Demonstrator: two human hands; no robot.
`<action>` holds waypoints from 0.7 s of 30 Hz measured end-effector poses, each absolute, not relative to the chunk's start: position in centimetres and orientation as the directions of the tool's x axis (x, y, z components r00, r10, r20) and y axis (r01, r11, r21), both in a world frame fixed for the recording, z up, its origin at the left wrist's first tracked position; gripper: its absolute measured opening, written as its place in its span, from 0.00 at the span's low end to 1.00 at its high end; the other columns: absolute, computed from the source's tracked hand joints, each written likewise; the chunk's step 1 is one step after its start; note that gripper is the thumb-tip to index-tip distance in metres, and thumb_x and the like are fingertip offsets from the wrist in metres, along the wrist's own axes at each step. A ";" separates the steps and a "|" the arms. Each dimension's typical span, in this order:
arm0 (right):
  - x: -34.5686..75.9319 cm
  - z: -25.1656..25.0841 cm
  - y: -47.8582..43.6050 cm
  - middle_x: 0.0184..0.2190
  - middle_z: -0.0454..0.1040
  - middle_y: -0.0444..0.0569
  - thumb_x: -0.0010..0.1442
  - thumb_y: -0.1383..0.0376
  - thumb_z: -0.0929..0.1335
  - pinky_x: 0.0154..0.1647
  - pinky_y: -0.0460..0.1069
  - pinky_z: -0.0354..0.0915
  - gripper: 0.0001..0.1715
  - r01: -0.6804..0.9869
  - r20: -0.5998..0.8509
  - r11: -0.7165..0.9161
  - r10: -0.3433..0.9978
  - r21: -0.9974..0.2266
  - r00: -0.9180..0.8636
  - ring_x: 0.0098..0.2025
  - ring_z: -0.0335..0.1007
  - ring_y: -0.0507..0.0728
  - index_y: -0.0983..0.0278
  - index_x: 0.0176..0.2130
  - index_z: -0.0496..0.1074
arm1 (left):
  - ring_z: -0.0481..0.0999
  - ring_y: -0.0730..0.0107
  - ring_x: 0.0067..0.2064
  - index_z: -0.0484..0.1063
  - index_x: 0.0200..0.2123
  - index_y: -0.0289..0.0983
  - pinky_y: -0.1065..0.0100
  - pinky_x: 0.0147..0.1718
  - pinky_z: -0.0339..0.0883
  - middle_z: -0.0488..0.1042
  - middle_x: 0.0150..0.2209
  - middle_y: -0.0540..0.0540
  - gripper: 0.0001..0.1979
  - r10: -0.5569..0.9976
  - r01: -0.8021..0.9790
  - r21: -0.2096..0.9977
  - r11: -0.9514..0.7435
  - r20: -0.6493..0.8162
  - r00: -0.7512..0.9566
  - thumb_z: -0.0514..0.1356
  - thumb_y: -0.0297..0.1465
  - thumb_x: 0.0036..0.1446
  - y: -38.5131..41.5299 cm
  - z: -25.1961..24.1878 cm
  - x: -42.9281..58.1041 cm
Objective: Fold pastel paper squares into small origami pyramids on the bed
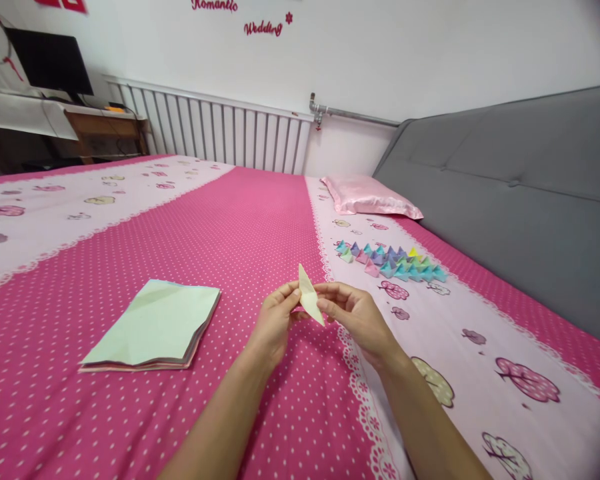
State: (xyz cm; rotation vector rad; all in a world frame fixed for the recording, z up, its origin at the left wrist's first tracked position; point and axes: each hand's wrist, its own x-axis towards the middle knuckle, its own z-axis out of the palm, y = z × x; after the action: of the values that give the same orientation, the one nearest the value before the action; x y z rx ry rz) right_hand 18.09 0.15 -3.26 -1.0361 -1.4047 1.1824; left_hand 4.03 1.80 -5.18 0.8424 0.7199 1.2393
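Observation:
A pale yellow piece of folded paper (pixel 309 298), long and pointed at both ends, is held tilted above the bed. My left hand (pixel 276 317) pinches its left side between thumb and fingers. On the other side, the thumb and fingers of my right hand (pixel 361 315) grip the same paper. To the left lies a stack of square paper sheets (pixel 155 323), a pale green one on top. Several small folded paper boats (pixel 390 260) in blue, purple, pink, green and yellow stand in rows to the right.
The pink dotted bedspread (pixel 220 227) spreads under everything. A pink pillow (pixel 367 195) rests by the grey headboard (pixel 520 180) on the right. Along the wall stands a white radiator (pixel 220 127). At the far left, a black monitor (pixel 50 61) sits on a desk (pixel 100 130).

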 end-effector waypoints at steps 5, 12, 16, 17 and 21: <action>18.1 -3.3 0.2 0.33 0.76 0.49 0.47 0.59 0.72 0.31 0.47 0.65 0.19 -0.008 0.136 0.136 0.978 -0.991 -0.159 0.33 0.71 0.53 0.63 0.40 0.73 | 0.70 0.76 0.29 0.73 0.35 0.34 0.73 0.30 0.63 0.74 0.31 0.46 0.09 0.983 -0.547 0.826 0.132 -0.038 0.180 0.59 0.30 0.51 1.6 -4.8 4.2; 18.1 -3.4 0.2 0.33 0.77 0.49 0.47 0.58 0.72 0.31 0.48 0.65 0.19 -0.002 0.138 0.140 0.976 -0.990 -0.166 0.32 0.70 0.53 0.62 0.40 0.75 | 0.70 0.76 0.29 0.73 0.34 0.35 0.73 0.31 0.64 0.74 0.30 0.49 0.06 0.982 -0.582 0.799 0.154 -0.062 0.176 0.60 0.29 0.51 1.6 -4.8 4.1; 18.0 -3.2 0.2 0.32 0.77 0.48 0.46 0.59 0.72 0.31 0.47 0.64 0.18 -0.016 0.124 0.123 0.978 -0.992 -0.166 0.31 0.69 0.52 0.61 0.39 0.75 | 0.70 0.77 0.29 0.73 0.33 0.35 0.73 0.30 0.64 0.73 0.29 0.49 0.06 0.982 -0.596 0.788 0.155 -0.057 0.180 0.60 0.29 0.50 1.7 -4.9 4.2; 17.9 -3.2 0.2 0.32 0.77 0.47 0.47 0.59 0.72 0.30 0.47 0.64 0.17 -0.023 0.118 0.116 0.979 -0.993 -0.167 0.31 0.69 0.51 0.61 0.39 0.75 | 0.70 0.77 0.29 0.73 0.33 0.34 0.73 0.30 0.64 0.73 0.29 0.49 0.06 0.982 -0.599 0.785 0.157 -0.059 0.180 0.60 0.29 0.50 1.7 -4.9 4.2; 17.9 -3.1 0.2 0.33 0.77 0.47 0.48 0.60 0.72 0.30 0.46 0.64 0.15 -0.038 0.109 0.104 0.978 -0.994 -0.180 0.31 0.69 0.50 0.62 0.38 0.75 | 0.70 0.77 0.28 0.73 0.33 0.34 0.73 0.30 0.64 0.73 0.29 0.48 0.07 0.982 -0.603 0.782 0.159 -0.064 0.176 0.61 0.29 0.49 1.7 -4.9 4.2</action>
State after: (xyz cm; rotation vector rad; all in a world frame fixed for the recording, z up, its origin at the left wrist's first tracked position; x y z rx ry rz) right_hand 17.93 0.18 -3.12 -1.0160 -1.3690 1.2733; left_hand 4.21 1.67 -4.91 0.7011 0.6712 1.2635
